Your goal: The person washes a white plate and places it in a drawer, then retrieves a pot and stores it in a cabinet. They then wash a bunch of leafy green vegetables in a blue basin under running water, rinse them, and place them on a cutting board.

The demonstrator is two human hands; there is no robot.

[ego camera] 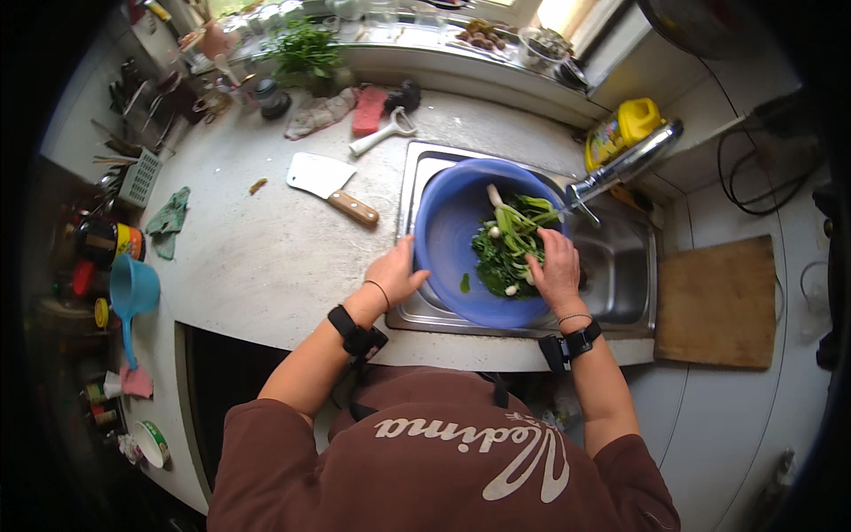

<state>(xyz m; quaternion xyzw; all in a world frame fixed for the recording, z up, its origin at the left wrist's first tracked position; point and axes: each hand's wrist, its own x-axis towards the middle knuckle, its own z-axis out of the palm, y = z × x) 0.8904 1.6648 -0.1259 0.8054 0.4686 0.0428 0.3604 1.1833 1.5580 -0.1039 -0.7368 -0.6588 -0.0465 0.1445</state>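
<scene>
A blue plastic basin [440, 266] rests over the stainless steel sink [615, 266], with leafy greens [492, 266] and white-bulbed stalks [506, 219] lying inside, mostly towards its right side. My right hand [557, 269] reaches over the basin's right rim, its fingers and thumb on the stalks and greens. At the left rim is my left hand [397, 271], thumb against the basin's edge and the other fingers partly behind it. The chrome faucet [621, 163] stands at the basin's upper right. A cleaver [332, 188] with a wooden handle lies on the counter to the left.
Behind the cleaver lie a white peeler [380, 133], a pink sponge [369, 112] and a cloth [322, 114]. A yellow jug [621, 133] stands behind the faucet. A wooden board [717, 302] is right of the sink. A blue dipper [135, 284] and a green cloth [169, 219] lie left.
</scene>
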